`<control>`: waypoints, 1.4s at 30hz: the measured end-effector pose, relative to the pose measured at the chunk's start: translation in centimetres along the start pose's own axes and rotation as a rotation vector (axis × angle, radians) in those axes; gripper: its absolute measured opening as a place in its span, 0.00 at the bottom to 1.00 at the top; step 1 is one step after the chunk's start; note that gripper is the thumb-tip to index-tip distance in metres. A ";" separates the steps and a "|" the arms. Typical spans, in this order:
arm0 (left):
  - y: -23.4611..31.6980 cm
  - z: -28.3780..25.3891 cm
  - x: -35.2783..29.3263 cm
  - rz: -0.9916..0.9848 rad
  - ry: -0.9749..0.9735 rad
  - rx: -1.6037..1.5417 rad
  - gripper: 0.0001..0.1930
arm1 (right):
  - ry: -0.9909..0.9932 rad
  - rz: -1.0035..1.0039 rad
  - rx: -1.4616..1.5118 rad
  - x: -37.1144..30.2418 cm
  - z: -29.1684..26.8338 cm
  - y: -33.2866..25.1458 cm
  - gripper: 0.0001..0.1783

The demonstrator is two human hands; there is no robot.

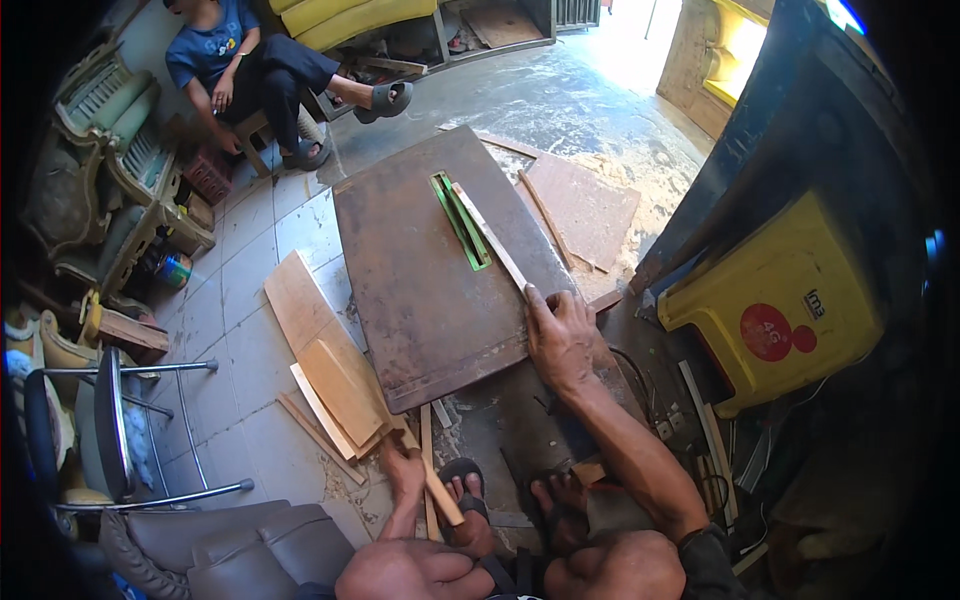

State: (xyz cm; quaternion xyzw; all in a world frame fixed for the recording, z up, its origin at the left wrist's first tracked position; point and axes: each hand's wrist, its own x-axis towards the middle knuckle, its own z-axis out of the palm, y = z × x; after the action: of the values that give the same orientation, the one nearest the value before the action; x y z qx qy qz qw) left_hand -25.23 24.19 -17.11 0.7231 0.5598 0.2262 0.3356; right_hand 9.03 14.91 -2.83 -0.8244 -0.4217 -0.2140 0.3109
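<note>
My right hand pinches the near end of a thin, pale wooden strip. The strip lies on a brown, worn saw table, alongside a green-edged slot. I cannot make out a blade in the slot. Lower down, at the table's near left corner, my left hand is closed around a short wooden strip, its fingers partly hidden. Just beyond that hand, several flat light-brown boards lean in a stack beside the table.
A yellow plastic stool stands at the right. Beyond the table lies a sawdust-covered board with loose strips. A seated person is at the far left. Chairs line the left side; wood offcuts lie at the lower right.
</note>
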 end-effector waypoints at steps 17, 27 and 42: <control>-0.3 2.8 -4.3 0.087 -0.159 0.220 0.25 | -0.014 0.007 0.073 0.9 1.1 -0.2 0.20; 0.9 -0.2 -3.5 -0.240 -0.196 -0.480 0.23 | 0.041 0.297 -0.271 -0.2 -3.4 7.2 0.22; 9.0 -5.5 -1.2 -0.176 0.040 -0.731 0.18 | -0.825 0.125 0.634 -3.7 -9.1 -5.1 0.13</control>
State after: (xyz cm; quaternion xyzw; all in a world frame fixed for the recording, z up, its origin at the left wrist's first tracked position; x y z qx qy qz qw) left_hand -23.45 22.99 -6.68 0.5003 0.5083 0.3954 0.5788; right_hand 1.92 8.88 3.09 -0.7294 -0.5031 0.2854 0.3653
